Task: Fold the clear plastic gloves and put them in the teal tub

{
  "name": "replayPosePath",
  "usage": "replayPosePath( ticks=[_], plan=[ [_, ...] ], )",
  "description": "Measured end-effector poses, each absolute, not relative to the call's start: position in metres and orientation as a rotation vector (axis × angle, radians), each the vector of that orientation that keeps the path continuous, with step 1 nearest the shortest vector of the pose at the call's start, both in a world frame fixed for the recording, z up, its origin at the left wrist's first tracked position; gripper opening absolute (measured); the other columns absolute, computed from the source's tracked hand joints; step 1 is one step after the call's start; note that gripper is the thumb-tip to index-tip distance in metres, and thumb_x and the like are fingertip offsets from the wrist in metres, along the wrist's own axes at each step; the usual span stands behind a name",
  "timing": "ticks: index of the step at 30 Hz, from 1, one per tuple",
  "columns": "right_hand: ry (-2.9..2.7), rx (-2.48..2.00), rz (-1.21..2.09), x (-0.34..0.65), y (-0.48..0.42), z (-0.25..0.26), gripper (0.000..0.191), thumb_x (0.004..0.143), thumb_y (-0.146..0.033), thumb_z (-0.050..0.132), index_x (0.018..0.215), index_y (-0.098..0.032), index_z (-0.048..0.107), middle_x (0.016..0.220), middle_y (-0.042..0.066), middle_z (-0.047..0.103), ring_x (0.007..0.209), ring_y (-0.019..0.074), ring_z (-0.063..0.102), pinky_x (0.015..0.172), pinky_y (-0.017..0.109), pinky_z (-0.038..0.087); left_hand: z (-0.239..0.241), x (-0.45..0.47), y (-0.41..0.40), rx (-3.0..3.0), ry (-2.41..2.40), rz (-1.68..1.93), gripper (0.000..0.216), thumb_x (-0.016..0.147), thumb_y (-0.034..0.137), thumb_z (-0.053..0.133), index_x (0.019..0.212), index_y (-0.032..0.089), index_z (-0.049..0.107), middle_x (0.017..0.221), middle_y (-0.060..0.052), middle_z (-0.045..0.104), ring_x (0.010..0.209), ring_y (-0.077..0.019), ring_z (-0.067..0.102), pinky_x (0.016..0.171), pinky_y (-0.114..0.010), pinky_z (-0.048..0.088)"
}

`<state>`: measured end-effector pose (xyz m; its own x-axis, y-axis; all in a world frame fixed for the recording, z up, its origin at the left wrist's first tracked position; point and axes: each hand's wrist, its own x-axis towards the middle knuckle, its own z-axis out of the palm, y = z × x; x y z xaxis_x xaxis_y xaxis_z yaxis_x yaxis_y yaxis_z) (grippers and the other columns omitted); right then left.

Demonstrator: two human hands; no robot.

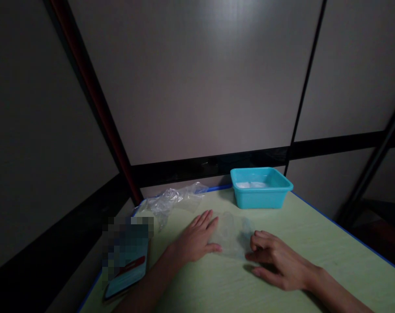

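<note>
A thin, clear plastic bag or sheet [232,237] lies flat on the table in the middle of the head view. My left hand [197,239] rests palm down at its left edge, fingers stretched out and the thumb apart. At the right edge is my right hand [274,261], its fingers bent and the index fingertip near or on the plastic's lower right corner. A gap shows between that hand's thumb and index finger, with nothing visible in it.
A turquoise plastic basin [261,200] with something white inside stands at the back right of the pale green table [197,291]. Crumpled clear plastic [174,200] lies at the back left. A phone-like device [128,269], partly pixelated, sits at the left edge. Cabinet panels [210,87] rise behind.
</note>
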<state>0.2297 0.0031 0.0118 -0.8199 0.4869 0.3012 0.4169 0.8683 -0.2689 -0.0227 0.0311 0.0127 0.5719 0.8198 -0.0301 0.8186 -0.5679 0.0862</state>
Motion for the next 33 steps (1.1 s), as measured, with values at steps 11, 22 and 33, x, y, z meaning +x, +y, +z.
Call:
replayPosePath(
  ticks=[11, 22, 33],
  plan=[
    [-2.792, -0.390, 0.355, 0.200, -0.013, 0.017, 0.045, 0.078, -0.041, 0.046, 0.115, -0.016, 0.047, 0.102, 0.009, 0.051, 0.091, 0.0220, 0.044, 0.082, 0.037, 0.033, 0.011, -0.002, 0.026, 2.670, 1.756, 0.500, 0.045, 0.078, 0.020, 0.043, 0.122, 0.012, 0.037, 0.134, -0.014, 0.031, 0.125, -0.0234, 0.022, 0.102, -0.039, 0.021],
    [-2.362, -0.907, 0.086, 0.228, 0.015, 0.006, 0.023, 0.088, -0.023, 0.031, 0.088, -0.016, 0.054, 0.086, 0.009, 0.053, 0.081, 0.0193, 0.047, 0.072, 0.035, 0.038, -0.003, 0.022, -0.011, 2.458, 1.739, 0.239, 0.075, 0.077, 0.052, 0.038, 0.129, 0.000, 0.025, 0.137, -0.019, 0.014, 0.127, -0.0280, 0.011, 0.103, -0.041, 0.018],
    [-2.150, -1.012, 0.127, 0.236, 0.028, 0.006, 0.023, 0.087, -0.023, 0.033, 0.085, -0.016, 0.054, 0.085, 0.009, 0.055, 0.081, 0.0194, 0.051, 0.074, 0.034, 0.042, -0.004, 0.010, -0.012, 2.562, 1.619, 0.259, 0.083, 0.076, 0.060, 0.035, 0.133, 0.004, 0.015, 0.139, -0.016, 0.005, 0.128, -0.0259, 0.004, 0.104, -0.040, 0.016]
  ],
)
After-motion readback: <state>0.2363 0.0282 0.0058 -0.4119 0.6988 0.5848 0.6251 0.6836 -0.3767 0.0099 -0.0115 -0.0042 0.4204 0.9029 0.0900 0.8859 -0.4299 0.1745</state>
